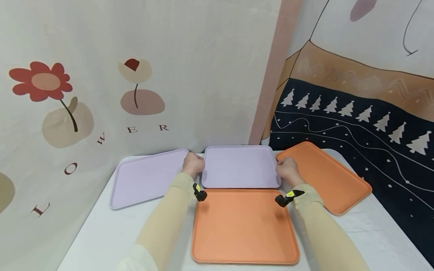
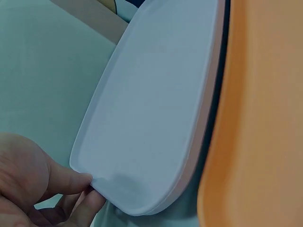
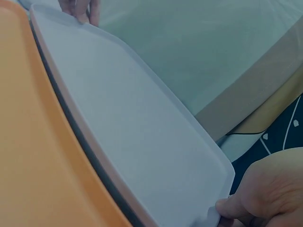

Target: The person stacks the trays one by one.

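A lavender tray (image 1: pixel 240 167) lies at the back middle, its near edge beside an orange tray (image 1: pixel 245 229) in front. My left hand (image 1: pixel 193 164) pinches its left short edge, the thumb on the rim in the left wrist view. On the opposite short edge, my right hand (image 1: pixel 288 171) grips the rim between thumb and fingers. The right wrist view shows the same lavender tray (image 3: pixel 128 118) between both hands, with the orange tray (image 3: pixel 38 142) alongside. The undersides of the fingers are partly hidden by the rim.
Another lavender tray (image 1: pixel 149 178) lies askew at the left, beside my left forearm. A second orange tray (image 1: pixel 329 180) sits angled at the right, near my right hand. All rest on a white-covered table (image 1: pixel 98 233); a printed curtain (image 1: pixel 203 75) hangs right behind.
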The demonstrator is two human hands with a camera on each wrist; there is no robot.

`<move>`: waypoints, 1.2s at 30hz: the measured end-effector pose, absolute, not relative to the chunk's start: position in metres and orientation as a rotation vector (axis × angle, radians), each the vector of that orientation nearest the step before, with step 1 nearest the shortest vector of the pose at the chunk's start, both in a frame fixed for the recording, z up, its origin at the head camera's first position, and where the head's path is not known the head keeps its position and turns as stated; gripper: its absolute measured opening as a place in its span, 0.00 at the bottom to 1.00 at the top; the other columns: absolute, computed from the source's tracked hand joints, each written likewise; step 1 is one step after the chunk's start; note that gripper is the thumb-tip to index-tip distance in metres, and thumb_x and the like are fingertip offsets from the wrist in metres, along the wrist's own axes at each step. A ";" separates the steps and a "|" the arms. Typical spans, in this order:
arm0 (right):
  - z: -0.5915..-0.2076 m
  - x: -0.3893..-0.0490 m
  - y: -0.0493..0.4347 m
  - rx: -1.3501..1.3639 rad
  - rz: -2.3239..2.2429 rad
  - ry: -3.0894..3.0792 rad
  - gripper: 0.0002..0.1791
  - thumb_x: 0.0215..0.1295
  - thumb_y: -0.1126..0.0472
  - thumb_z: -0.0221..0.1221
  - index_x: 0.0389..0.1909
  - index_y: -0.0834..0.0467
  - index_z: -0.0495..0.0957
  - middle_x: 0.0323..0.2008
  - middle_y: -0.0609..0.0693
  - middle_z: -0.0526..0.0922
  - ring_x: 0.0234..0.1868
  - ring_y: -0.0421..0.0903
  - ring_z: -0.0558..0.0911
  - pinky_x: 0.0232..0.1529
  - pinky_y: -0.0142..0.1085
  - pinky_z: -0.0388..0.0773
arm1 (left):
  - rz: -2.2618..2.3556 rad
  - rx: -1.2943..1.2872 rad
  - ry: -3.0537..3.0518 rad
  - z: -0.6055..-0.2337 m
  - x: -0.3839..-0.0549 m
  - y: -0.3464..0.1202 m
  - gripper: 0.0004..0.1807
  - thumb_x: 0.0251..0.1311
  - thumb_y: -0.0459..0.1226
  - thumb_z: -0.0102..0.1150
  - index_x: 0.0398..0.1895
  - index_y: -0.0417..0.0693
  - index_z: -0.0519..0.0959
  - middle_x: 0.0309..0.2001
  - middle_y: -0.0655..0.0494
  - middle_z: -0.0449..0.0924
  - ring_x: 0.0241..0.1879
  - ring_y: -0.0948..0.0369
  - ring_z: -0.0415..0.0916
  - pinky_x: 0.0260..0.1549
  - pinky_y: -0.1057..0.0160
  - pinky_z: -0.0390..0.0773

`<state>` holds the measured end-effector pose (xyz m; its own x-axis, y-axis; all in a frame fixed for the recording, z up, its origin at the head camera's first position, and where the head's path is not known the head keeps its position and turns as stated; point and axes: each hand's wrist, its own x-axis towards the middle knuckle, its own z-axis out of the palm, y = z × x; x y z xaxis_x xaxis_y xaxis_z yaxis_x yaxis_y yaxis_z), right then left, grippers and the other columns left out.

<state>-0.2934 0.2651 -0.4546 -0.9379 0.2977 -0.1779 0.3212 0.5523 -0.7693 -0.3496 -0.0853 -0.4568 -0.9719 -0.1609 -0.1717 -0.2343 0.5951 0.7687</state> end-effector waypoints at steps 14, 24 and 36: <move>-0.437 -0.291 0.271 0.515 -1.358 2.755 0.11 0.66 0.73 0.53 0.45 0.74 0.79 0.39 0.60 0.75 0.40 0.55 0.73 0.37 0.44 0.76 | 1.586 -0.271 2.592 -0.443 -0.344 -0.090 0.19 0.59 0.25 0.55 0.53 0.30 0.85 0.54 0.37 0.82 0.46 0.50 0.80 0.47 0.57 0.86; -0.427 -0.291 0.276 0.469 -1.514 2.702 0.11 0.61 0.75 0.53 0.40 0.73 0.82 0.38 0.59 0.76 0.38 0.53 0.75 0.30 0.37 0.76 | 1.795 -0.179 2.313 -0.439 -0.343 -0.099 0.23 0.62 0.19 0.55 0.61 0.20 0.77 0.58 0.29 0.81 0.40 0.57 0.82 0.48 0.58 0.88; -0.413 -0.291 0.279 0.473 -1.652 2.448 0.16 0.74 0.73 0.54 0.57 0.78 0.76 0.46 0.59 0.74 0.37 0.48 0.76 0.37 0.32 0.80 | 1.769 -0.171 2.248 -0.424 -0.341 -0.109 0.21 0.73 0.24 0.55 0.66 0.23 0.74 0.64 0.30 0.78 0.52 0.54 0.82 0.58 0.56 0.83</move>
